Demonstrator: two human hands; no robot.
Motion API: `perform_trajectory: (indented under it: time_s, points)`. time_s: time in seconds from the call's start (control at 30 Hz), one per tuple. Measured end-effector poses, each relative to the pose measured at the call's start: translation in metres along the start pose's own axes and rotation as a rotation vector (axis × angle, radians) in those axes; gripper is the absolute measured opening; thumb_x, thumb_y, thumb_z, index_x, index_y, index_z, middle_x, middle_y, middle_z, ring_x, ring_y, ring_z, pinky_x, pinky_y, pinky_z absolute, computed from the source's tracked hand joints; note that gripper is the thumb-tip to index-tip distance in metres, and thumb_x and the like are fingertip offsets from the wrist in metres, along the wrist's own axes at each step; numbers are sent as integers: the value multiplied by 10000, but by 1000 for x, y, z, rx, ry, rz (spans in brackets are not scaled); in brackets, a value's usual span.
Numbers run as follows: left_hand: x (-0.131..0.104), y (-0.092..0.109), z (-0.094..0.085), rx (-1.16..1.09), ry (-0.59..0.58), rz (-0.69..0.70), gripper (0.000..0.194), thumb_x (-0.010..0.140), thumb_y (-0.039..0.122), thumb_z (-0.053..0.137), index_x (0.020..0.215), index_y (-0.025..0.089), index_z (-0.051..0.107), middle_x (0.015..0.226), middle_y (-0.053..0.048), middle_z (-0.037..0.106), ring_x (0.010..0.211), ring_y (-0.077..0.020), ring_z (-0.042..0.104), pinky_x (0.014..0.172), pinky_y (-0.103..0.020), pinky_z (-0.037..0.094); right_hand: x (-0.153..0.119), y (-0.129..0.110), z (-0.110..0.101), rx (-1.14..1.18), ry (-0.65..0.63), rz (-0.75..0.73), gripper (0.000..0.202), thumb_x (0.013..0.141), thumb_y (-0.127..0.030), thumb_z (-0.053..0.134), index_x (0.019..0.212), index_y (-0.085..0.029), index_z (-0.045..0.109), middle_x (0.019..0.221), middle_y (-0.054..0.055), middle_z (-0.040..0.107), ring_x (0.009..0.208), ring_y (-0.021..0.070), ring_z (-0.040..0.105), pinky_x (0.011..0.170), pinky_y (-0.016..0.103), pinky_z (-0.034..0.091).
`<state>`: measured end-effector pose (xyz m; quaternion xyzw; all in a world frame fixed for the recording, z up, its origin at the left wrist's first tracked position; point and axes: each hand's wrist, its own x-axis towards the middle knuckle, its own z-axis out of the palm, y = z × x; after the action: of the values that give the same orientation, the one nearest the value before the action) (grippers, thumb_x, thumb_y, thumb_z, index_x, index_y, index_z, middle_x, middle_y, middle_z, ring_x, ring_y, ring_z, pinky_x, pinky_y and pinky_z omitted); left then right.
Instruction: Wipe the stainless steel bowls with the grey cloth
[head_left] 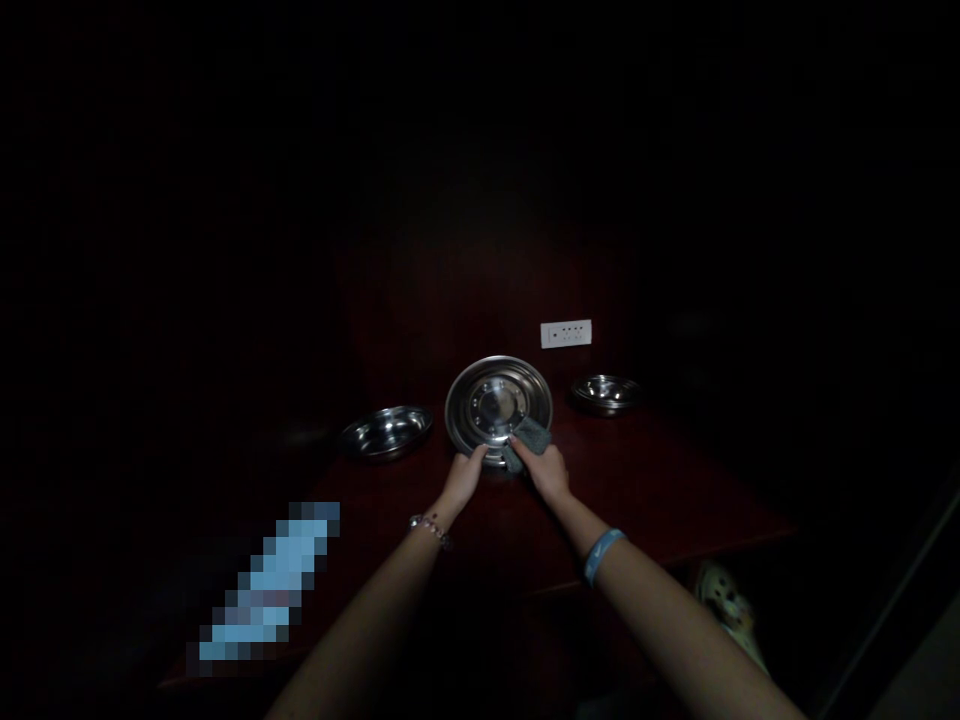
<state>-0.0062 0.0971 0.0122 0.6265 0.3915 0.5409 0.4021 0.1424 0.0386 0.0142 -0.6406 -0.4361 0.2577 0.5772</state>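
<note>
A round metal plate (499,395) is tilted up, its face toward me, above the dark red table (660,480). My left hand (466,475) grips its lower left rim, the thumb on the near side. At the lower right, my right hand (546,468) is closed on a grey-green cloth (532,436) that touches the plate's face. The fingers behind the plate and cloth are hidden.
To the left is a shallow metal dish (388,433); to the right, stacked metal bowls (606,392). A white socket panel (566,334) is on the back wall. A pixelated blue item (281,580) lies at the front left. The surroundings are very dark.
</note>
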Motion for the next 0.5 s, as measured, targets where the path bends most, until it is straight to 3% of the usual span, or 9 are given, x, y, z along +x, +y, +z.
perform_trajectory:
  time_s: [0.23,0.5]
  points:
    - [2,-7,-2,25,1,31,385,823,259,567,1171,129,666,1278,-85,667,1238,-244,579,1117,-382,357,8,9,4,9,-71,-5,503,756,-635,625,715,-150,749,558,52,685,565,171,655,565,241,459]
    - [4,-8,-3,38,-3,13,361,812,249,577,1126,107,682,1225,-114,693,1202,-260,603,1083,-376,389,10,9,3,-14,-68,7,500,794,-604,589,591,-160,703,464,40,636,555,166,650,576,232,457]
